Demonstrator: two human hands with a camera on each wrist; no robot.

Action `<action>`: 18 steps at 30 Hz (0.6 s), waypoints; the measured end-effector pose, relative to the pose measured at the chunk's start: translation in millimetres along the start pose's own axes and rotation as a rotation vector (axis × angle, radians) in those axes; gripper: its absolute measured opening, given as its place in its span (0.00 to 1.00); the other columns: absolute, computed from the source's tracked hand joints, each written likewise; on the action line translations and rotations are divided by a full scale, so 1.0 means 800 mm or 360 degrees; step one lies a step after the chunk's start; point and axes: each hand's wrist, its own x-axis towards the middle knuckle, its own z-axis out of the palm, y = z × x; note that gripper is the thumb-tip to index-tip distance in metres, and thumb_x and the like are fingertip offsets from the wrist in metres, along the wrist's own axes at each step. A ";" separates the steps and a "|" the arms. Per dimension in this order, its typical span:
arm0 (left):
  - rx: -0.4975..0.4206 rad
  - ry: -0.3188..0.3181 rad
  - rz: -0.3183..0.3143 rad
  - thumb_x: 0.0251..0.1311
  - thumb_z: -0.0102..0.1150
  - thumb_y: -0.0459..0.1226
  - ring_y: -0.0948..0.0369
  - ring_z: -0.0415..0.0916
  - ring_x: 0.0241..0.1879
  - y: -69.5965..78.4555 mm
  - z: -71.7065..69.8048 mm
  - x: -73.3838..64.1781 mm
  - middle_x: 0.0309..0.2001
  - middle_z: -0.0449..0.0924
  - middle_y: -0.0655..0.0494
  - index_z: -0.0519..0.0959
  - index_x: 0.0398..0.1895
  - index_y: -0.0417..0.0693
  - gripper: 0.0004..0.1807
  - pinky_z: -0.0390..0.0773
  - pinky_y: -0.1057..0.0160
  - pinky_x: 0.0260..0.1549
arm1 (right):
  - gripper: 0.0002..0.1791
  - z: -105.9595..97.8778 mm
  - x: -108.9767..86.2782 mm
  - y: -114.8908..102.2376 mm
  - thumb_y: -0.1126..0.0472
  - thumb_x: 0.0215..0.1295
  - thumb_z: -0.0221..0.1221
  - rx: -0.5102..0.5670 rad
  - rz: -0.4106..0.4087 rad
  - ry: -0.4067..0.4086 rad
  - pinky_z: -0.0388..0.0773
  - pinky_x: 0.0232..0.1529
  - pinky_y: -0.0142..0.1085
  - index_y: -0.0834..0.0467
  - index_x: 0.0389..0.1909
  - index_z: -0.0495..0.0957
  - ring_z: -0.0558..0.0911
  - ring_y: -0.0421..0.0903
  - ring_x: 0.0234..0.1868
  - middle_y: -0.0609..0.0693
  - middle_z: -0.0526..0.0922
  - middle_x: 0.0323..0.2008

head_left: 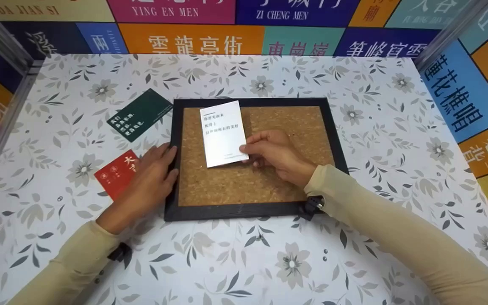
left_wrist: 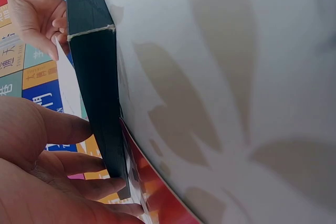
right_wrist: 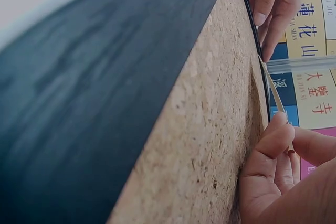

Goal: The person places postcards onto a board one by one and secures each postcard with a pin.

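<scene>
A white card [head_left: 223, 142] with printed dark text is pinched at its lower right corner between the thumb and fingers of my right hand [head_left: 278, 153]. The card slants slightly over the left half of a cork board [head_left: 252, 186] with a black frame. In the right wrist view, the pinched card [right_wrist: 276, 90] shows nearly edge-on above the cork. My left hand [head_left: 148, 176] rests with extended fingers against the left side of the frame. Partly under that hand lies a red card [head_left: 112, 174] with white writing; the left wrist view shows its red edge [left_wrist: 168, 198] beside the fingers.
A dark green card [head_left: 142, 113] with white text lies at the upper left, its right corner close by the frame. The floral table cover [head_left: 292, 264] spreads around the board. Colourful panels with lettering [head_left: 193, 42] stand behind and at both sides.
</scene>
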 end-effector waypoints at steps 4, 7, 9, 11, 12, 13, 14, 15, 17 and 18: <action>-0.0025 -0.0029 -0.0028 0.82 0.53 0.32 0.35 0.42 0.87 0.002 -0.003 -0.001 0.86 0.52 0.33 0.56 0.86 0.31 0.35 0.41 0.33 0.84 | 0.08 0.001 0.000 -0.001 0.72 0.70 0.70 -0.0006 0.0005 0.0008 0.81 0.25 0.31 0.66 0.45 0.82 0.85 0.45 0.26 0.56 0.88 0.33; -0.0033 -0.0035 -0.0031 0.82 0.53 0.32 0.35 0.41 0.87 0.002 -0.003 -0.001 0.87 0.51 0.34 0.55 0.86 0.32 0.36 0.41 0.33 0.84 | 0.08 0.002 0.001 -0.002 0.72 0.70 0.70 -0.0009 0.0013 0.0020 0.81 0.25 0.31 0.66 0.45 0.82 0.85 0.44 0.26 0.56 0.88 0.33; -0.0035 -0.0032 -0.0030 0.82 0.53 0.32 0.35 0.41 0.87 0.002 -0.003 -0.001 0.87 0.51 0.33 0.55 0.86 0.32 0.36 0.40 0.33 0.84 | 0.07 0.003 0.001 -0.004 0.72 0.70 0.70 -0.0013 0.0017 0.0029 0.81 0.25 0.31 0.65 0.45 0.82 0.85 0.44 0.26 0.56 0.88 0.34; -0.0040 -0.0031 -0.0033 0.82 0.53 0.32 0.35 0.40 0.87 0.002 -0.002 -0.001 0.87 0.51 0.33 0.55 0.86 0.31 0.36 0.40 0.33 0.84 | 0.07 0.003 0.002 -0.005 0.72 0.70 0.70 -0.0019 0.0013 0.0036 0.80 0.25 0.30 0.65 0.45 0.83 0.86 0.44 0.27 0.56 0.89 0.34; -0.0040 -0.0031 -0.0033 0.82 0.53 0.32 0.34 0.40 0.87 0.002 -0.002 -0.001 0.87 0.51 0.33 0.55 0.86 0.31 0.36 0.40 0.33 0.84 | 0.07 0.003 0.002 -0.006 0.72 0.70 0.70 -0.0022 0.0008 0.0038 0.80 0.26 0.30 0.65 0.45 0.83 0.87 0.45 0.28 0.56 0.89 0.35; -0.0040 -0.0031 -0.0033 0.82 0.53 0.32 0.34 0.40 0.87 0.001 -0.002 -0.001 0.87 0.51 0.33 0.55 0.86 0.31 0.36 0.40 0.33 0.84 | 0.07 0.003 0.002 -0.007 0.71 0.70 0.70 -0.0029 0.0003 0.0042 0.80 0.26 0.29 0.65 0.45 0.83 0.87 0.45 0.28 0.56 0.89 0.35; -0.0041 -0.0032 -0.0032 0.82 0.53 0.32 0.34 0.40 0.87 0.001 -0.002 -0.001 0.87 0.51 0.33 0.55 0.86 0.31 0.36 0.40 0.33 0.84 | 0.07 0.003 0.002 -0.008 0.71 0.70 0.70 -0.0031 -0.0004 0.0042 0.80 0.25 0.29 0.65 0.45 0.83 0.87 0.45 0.28 0.56 0.89 0.36; -0.0041 -0.0033 -0.0030 0.82 0.53 0.32 0.34 0.40 0.87 0.001 -0.002 -0.001 0.87 0.51 0.33 0.55 0.86 0.31 0.35 0.40 0.33 0.84 | 0.07 0.004 0.002 -0.008 0.72 0.70 0.70 -0.0029 -0.0007 0.0041 0.80 0.25 0.29 0.65 0.45 0.83 0.87 0.45 0.28 0.57 0.89 0.36; -0.0037 -0.0034 -0.0023 0.82 0.53 0.32 0.34 0.41 0.87 0.001 -0.002 -0.001 0.87 0.51 0.33 0.55 0.86 0.31 0.35 0.41 0.33 0.84 | 0.07 0.004 0.003 -0.008 0.72 0.70 0.70 -0.0034 -0.0006 0.0036 0.80 0.25 0.29 0.65 0.45 0.83 0.87 0.45 0.28 0.57 0.89 0.36; -0.0037 -0.0032 -0.0018 0.82 0.53 0.32 0.34 0.41 0.87 0.001 -0.002 -0.001 0.87 0.51 0.33 0.55 0.86 0.31 0.35 0.41 0.33 0.84 | 0.07 0.004 0.003 -0.008 0.72 0.70 0.70 -0.0035 -0.0002 0.0033 0.80 0.25 0.29 0.65 0.45 0.82 0.87 0.45 0.28 0.57 0.89 0.36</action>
